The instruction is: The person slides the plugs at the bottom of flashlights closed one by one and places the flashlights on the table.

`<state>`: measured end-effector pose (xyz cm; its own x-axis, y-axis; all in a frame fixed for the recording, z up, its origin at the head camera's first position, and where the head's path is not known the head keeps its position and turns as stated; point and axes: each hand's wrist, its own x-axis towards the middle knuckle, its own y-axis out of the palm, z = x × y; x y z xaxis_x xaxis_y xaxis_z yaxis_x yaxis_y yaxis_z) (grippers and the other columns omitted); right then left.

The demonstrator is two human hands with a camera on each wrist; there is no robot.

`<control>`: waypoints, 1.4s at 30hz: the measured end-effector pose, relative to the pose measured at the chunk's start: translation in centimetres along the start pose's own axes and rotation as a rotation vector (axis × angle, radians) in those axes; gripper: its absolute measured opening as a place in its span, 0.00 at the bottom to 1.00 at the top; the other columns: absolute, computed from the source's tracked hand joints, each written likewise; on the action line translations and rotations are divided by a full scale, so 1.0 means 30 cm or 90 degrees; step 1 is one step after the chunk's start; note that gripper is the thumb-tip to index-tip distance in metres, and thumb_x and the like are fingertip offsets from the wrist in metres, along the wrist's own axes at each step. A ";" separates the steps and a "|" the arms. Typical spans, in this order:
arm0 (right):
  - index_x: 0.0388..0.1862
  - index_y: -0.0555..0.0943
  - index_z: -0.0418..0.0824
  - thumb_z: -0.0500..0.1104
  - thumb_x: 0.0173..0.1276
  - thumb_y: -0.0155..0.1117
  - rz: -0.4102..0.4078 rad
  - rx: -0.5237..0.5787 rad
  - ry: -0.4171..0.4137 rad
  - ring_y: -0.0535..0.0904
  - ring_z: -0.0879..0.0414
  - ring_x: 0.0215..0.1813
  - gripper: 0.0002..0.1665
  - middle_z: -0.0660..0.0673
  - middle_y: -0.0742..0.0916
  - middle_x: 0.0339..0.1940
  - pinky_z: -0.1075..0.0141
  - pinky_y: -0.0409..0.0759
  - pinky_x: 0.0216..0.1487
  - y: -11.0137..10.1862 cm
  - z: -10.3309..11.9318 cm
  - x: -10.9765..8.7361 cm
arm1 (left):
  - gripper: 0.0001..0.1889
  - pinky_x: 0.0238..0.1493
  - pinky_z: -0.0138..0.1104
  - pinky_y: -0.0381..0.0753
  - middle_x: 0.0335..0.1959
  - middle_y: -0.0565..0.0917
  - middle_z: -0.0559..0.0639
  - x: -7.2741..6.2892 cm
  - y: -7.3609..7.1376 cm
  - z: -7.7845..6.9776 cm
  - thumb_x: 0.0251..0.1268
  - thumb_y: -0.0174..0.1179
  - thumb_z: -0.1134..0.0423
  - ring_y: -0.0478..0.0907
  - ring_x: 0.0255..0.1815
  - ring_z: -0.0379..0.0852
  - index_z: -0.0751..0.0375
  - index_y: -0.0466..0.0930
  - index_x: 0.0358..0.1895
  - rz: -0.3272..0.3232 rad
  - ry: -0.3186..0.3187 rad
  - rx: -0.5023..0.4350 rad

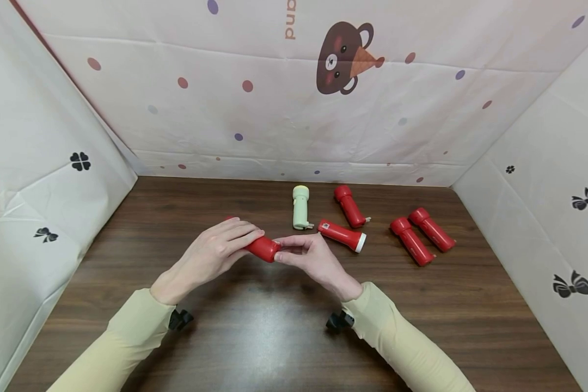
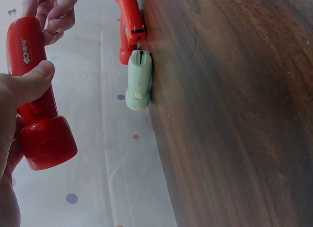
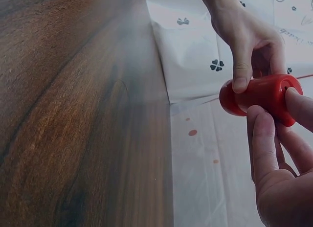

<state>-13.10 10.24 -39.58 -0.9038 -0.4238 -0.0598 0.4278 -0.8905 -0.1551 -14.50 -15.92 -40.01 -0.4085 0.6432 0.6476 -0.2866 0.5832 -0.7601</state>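
A red plastic flashlight (image 1: 263, 249) is held near-left of the pale-green plastic flashlight (image 1: 300, 210), its long axis slanting across, tail rightward: the left hand (image 1: 219, 247) curls its fingers round the barrel; the right hand's fingers (image 1: 288, 259) pinch the tail end.

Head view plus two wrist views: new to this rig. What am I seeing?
No robot here, just a person's bare left hand and right hand. The head view comes from a head-worn camera looking forward and down; the others come from cameras worn on each wrist, probably the dark devices by the cuffs. The left hand grips a red flashlight round its body; the right hand holds its narrower end. On the brown table lie five more: one pale green flashlight, one white-rimmed red flashlight and three other red flashlights.
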 end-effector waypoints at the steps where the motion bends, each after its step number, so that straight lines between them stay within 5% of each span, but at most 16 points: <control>1: 0.60 0.86 0.32 0.33 0.69 0.72 0.000 -0.001 0.000 0.87 0.64 0.44 0.21 0.31 0.90 0.58 0.71 0.88 0.49 0.000 0.000 0.000 | 0.32 0.61 0.47 0.88 0.52 0.91 0.51 0.000 0.000 0.000 0.45 0.84 0.70 0.87 0.53 0.50 0.58 0.87 0.59 0.000 -0.001 0.000; 31: 0.59 0.87 0.32 0.33 0.66 0.74 -0.015 -0.062 -0.027 0.88 0.66 0.43 0.21 0.31 0.92 0.52 0.74 0.86 0.46 0.021 -0.005 -0.004 | 0.31 0.61 0.48 0.88 0.53 0.91 0.51 -0.009 -0.012 -0.003 0.45 0.83 0.69 0.87 0.55 0.51 0.58 0.87 0.59 0.015 -0.004 0.010; 42: 0.58 0.87 0.34 0.35 0.65 0.76 0.006 -0.080 -0.033 0.90 0.58 0.45 0.22 0.33 0.92 0.51 0.72 0.89 0.48 0.017 0.005 -0.008 | 0.32 0.62 0.49 0.87 0.52 0.91 0.51 -0.013 -0.014 -0.006 0.44 0.84 0.70 0.87 0.55 0.50 0.58 0.87 0.59 0.012 0.004 0.006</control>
<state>-12.67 9.86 -39.49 -0.8963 -0.4433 -0.0112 0.4288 -0.8600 -0.2766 -14.05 -16.33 -39.94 -0.4080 0.6576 0.6334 -0.2875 0.5659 -0.7727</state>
